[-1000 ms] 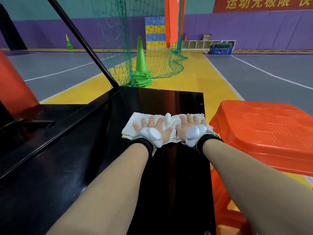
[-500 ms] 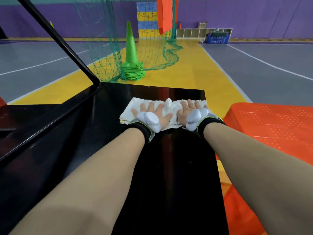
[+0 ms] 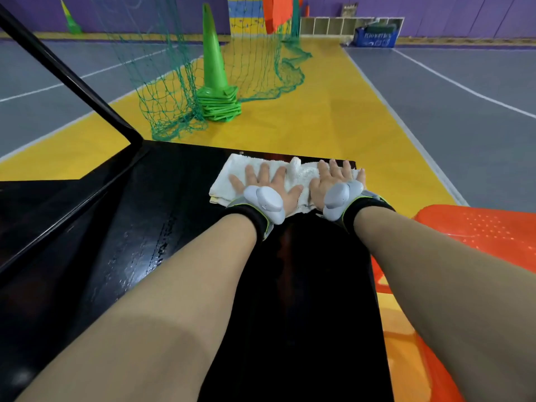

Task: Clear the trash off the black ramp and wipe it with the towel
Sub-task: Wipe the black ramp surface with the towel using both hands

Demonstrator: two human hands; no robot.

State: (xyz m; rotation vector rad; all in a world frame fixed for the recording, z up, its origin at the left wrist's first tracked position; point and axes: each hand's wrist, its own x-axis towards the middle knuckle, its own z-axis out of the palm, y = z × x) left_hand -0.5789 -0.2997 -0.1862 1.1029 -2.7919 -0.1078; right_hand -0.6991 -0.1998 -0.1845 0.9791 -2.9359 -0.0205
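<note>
I have both hands flat, fingers spread, gripping nothing: left hand (image 3: pixel 265 188) and right hand (image 3: pixel 336 185) press the towel (image 3: pixel 298 172) at the ramp's (image 3: pixel 179 216) far edge. Towel's long axis runs crosswise; unwiped ramp lies toward me.

**Black ramp and floor: surface contents**

Black ramp (image 3: pixel 304 285): glossy, dark; faint wet streaks and droplets on its left part. White towel (image 3: pixel 298 175) lies flat, slightly bunched at the middle, at the ramp's far edge, toward the right corner. Left hand (image 3: pixel 265 184) and right hand (image 3: pixel 336 184) lie spread, palms down, on the towel.

Floor (image 3: pixel 333 111): yellow strip between grey courts. Stacked green cones (image 3: pixel 216 82) and green net (image 3: pixel 174 97) rest on it beyond the ramp.
</note>
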